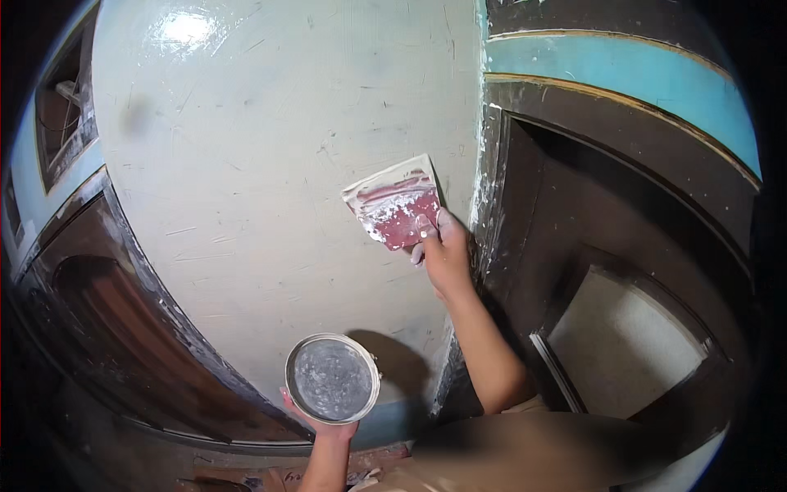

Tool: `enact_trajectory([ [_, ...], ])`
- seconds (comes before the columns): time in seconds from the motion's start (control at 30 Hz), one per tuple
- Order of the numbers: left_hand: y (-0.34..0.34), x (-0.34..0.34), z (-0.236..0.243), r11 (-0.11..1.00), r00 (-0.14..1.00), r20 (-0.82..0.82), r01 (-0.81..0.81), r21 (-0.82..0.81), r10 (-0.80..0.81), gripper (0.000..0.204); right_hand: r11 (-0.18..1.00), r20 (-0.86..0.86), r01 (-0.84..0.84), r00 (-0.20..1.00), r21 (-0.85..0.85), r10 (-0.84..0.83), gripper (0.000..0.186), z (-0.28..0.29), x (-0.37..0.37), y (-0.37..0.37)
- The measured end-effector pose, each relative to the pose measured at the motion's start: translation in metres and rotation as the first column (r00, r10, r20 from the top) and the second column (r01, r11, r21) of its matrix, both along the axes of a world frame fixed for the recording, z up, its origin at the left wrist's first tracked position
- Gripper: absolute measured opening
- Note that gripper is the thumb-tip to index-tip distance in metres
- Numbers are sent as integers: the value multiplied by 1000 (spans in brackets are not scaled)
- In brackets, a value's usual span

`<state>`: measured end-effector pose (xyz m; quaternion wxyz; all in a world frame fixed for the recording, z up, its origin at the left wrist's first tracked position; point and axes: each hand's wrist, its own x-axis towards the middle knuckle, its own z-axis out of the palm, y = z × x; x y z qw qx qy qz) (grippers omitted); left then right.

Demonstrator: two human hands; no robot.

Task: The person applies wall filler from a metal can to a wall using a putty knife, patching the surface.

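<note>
A red putty spreader (399, 202), smeared with white putty along its far edge, is pinched in my right hand (447, 250) in front of the wall. My thumb presses on its face; the other fingers are mostly hidden behind it. Lower down, my left hand (328, 428) supports a round, shallow container (333, 378) from beneath. Its grey face has pale smears and a light rim. The pale wall (246, 197) behind both is coated and marked with scratches and small dark spots. I cannot tell whether the spreader touches it.
On the left stands a brown panelled door (123, 328) with a paint-stained frame. To the right is a dark doorway (525, 205) with a pale panel (627, 340). A turquoise band (615, 70) runs above it. Bright light glares at the wall's upper left.
</note>
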<state>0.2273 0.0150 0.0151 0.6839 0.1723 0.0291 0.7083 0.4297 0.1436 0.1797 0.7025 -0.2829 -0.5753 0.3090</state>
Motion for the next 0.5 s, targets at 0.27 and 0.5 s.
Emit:
enact_trajectory([
  [0.27,3,-18,-3,998,999,-53,12,64,-8,85,1000,-117,18,993,9,-17,24,-74,32,-30],
  [0.5,9,-24,22,998,998,-17,57,4,-57,87,938,174,246,940,246,-292,22,-46,19,-86],
])
